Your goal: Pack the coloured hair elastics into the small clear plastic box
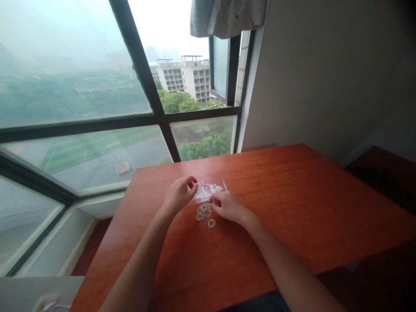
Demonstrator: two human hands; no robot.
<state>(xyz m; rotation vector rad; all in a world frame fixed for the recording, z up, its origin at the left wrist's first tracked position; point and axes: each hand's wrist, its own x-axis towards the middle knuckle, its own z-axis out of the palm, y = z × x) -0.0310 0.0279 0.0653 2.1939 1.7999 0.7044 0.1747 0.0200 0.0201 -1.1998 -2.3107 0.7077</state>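
A small clear plastic box (200, 199) with compartments lies on the reddish-brown table. Pinkish and white small items show inside it. My left hand (180, 193) is at the box's left edge, its fingers curled in toward the thumb. What those fingertips hold, if anything, is too small to make out. At the box's near right side, my right hand (229, 206) has thumb and fingers pinched just over a cluster of thin rings (200, 216), like small hair ties, in pale yellow, grey and pink. Its fingertips hide whatever is between them. Two yellowish rings (211, 223) lie nearer to me.
The wooden table (308, 208) extends far to the right and ends at a window (201, 115) on the far side. A grey wall (308, 78) stands beyond its right part. A short curtain (227, 17) hangs above the open pane. Dark furniture (383, 169) sits at far right.
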